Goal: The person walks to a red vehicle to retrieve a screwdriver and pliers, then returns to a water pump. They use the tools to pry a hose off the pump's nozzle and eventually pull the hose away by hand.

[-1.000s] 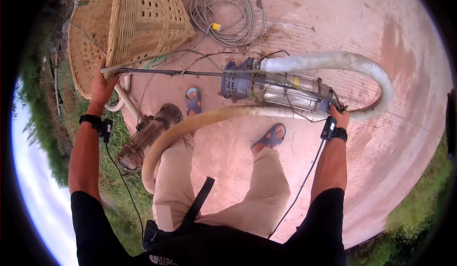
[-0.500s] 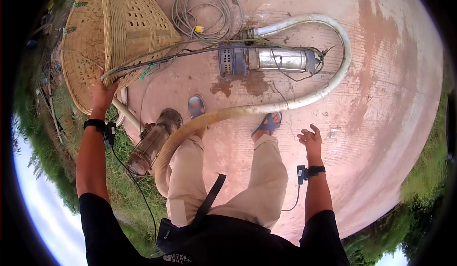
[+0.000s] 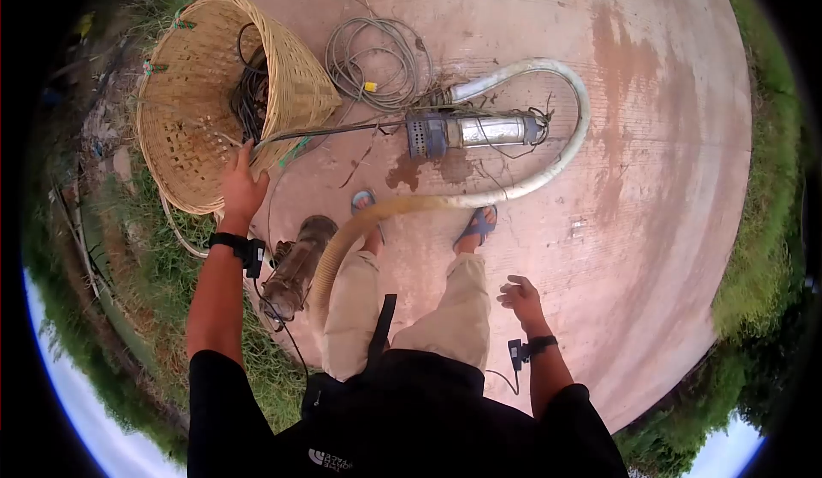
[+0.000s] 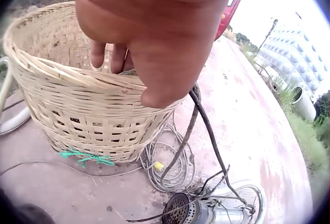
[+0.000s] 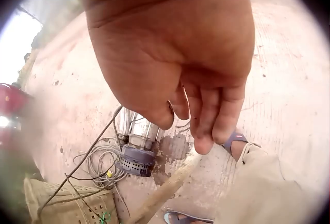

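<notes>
My left hand (image 3: 244, 191) is at the rim of a tall woven bamboo basket (image 3: 300, 84). In the left wrist view the fingers (image 4: 117, 58) hook over the rim inside and the thumb lies outside, with a black cable (image 4: 209, 131) running out from beneath the hand. A dark cable coil (image 3: 248, 93) lies in the basket. The cable stretches to a blue-and-silver submersible pump (image 3: 484, 131) lying on the concrete. Low on the right, my right hand (image 3: 524, 300) hangs with loosely bent fingers and holds nothing.
A pale ribbed hose (image 3: 569, 148) loops from the pump past my feet. Beside my left leg stands a rusty brown pump (image 3: 300, 264). A grey cable coil (image 3: 377, 63) with a yellow tag lies behind. Grass (image 3: 244, 350) borders the concrete on the left.
My right hand has let go of the cable at the pump's end and drawn back toward me. The pump has rolled or shifted away; the hose loop moved too. The left hand stays at the rim.
</notes>
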{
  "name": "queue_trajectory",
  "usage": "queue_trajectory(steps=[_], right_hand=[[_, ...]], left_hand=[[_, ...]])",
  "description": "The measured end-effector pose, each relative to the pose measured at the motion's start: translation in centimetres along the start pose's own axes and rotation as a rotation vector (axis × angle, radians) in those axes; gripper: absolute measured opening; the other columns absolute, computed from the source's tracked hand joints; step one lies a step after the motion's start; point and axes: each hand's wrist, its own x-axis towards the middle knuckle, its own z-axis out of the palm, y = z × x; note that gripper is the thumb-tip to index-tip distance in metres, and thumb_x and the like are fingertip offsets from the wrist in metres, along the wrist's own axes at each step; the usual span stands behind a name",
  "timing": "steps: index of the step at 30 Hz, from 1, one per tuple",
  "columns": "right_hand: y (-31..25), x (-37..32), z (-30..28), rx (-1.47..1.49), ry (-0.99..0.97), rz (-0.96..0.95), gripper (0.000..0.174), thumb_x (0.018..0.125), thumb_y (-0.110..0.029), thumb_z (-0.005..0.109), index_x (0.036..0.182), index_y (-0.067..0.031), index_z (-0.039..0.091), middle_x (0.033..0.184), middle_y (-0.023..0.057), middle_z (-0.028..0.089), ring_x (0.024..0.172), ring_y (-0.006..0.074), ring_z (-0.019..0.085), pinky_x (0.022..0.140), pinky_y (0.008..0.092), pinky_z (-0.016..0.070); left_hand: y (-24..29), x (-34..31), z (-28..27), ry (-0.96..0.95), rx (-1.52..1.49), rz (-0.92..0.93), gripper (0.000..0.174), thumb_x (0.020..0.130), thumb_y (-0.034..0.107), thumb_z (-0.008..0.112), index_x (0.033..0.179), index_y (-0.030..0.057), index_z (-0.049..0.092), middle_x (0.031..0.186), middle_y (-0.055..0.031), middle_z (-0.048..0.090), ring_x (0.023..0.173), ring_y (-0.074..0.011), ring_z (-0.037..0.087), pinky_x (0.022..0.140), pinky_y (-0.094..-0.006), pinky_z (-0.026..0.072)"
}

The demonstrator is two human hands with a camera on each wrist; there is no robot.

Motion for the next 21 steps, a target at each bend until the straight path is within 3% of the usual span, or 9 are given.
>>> queue_trajectory(steps=[6, 10, 12, 14, 16, 19, 21], right_hand=[[0.4, -1.1, -3.1, -0.005, -0.057, -0.035, 0.037, 0.097, -0.011, 0.057, 0.131, 0.0031, 0.053, 0.102, 0.0145, 0.069, 0.086, 0.0221, 0.072, 0.071, 0.0298, 0.0555], [-0.7, -1.4, -7.9, 0.011, -0.132, -0.047, 0.038, 0.097, -0.013, 0.06, 0.13, 0.0025, 0.053, 0.1, 0.0135, 0.069, 0.084, 0.0215, 0.071, 0.07, 0.0298, 0.0554], [-1.0, -2.5, -11.4, -0.007, -0.155, -0.063, 0.039, 0.096, -0.014, 0.062, 0.13, 0.0022, 0.053, 0.1, 0.0131, 0.069, 0.084, 0.0212, 0.071, 0.07, 0.03, 0.0555], [-0.3, -3.7, -15.1, -0.02, -0.14, 0.021, 0.042, 0.097, -0.02, 0.064, 0.132, 0.0002, 0.053, 0.1, 0.0124, 0.069, 0.084, 0.0211, 0.071, 0.07, 0.031, 0.0559], [1.5, -4.9, -18.7, -0.013, -0.128, 0.057, 0.048, 0.096, -0.025, 0.067, 0.134, 0.0003, 0.052, 0.101, 0.0139, 0.069, 0.084, 0.0212, 0.071, 0.07, 0.0318, 0.056], [3.7, -7.5, -21.2, -0.045, -0.092, 0.162, 0.057, 0.095, -0.034, 0.069, 0.138, -0.0019, 0.049, 0.104, 0.0154, 0.068, 0.084, 0.0216, 0.071, 0.071, 0.0335, 0.0564], [5.3, -10.4, -22.3, -0.069, -0.053, 0.252, 0.071, 0.093, -0.046, 0.067, 0.145, -0.0046, 0.042, 0.114, 0.0191, 0.064, 0.09, 0.0244, 0.07, 0.077, 0.0376, 0.0563]], left_hand=[[4.7, -8.3, -3.8, -0.016, -0.022, -0.008, 0.059, 0.079, 0.009, 0.068, 0.136, 0.0045, 0.052, 0.128, -0.0241, 0.058, 0.117, -0.0432, 0.056, 0.099, -0.048, 0.0481], [10.6, -17.4, -3.2, -0.468, -0.412, -0.365, 0.049, 0.08, 0.014, 0.069, 0.126, 0.0007, 0.059, 0.099, -0.0194, 0.07, 0.094, -0.0406, 0.068, 0.088, -0.0449, 0.0544], [12.7, -22.5, -0.2, -0.662, -0.22, -0.247, 0.048, 0.081, 0.022, 0.07, 0.123, 0.0006, 0.061, 0.094, -0.0178, 0.072, 0.09, -0.0395, 0.07, 0.086, -0.0437, 0.0554], [20.6, -25.2, -1.8, -0.82, -0.351, -0.268, 0.045, 0.083, 0.023, 0.066, 0.124, 0.0025, 0.062, 0.101, -0.021, 0.072, 0.095, -0.0405, 0.069, 0.086, -0.0438, 0.0548], [22.1, -28.6, 3.9, -0.743, -0.295, 0.046, 0.042, 0.088, 0.021, 0.065, 0.125, 0.002, 0.061, 0.104, -0.0199, 0.07, 0.101, -0.0322, 0.069, 0.086, -0.04, 0.0545], [31.4, -23.2, 0.0, -0.818, -0.126, 0.157, 0.04, 0.09, 0.02, 0.061, 0.126, 0.002, 0.061, 0.108, -0.0217, 0.069, 0.104, -0.0333, 0.067, 0.089, -0.0422, 0.0534], [35.4, -20.1, -0.5, -0.841, -0.249, 0.163, 0.043, 0.089, 0.021, 0.061, 0.128, 0.0023, 0.059, 0.109, -0.0225, 0.069, 0.103, -0.0363, 0.067, 0.089, -0.0433, 0.053]])
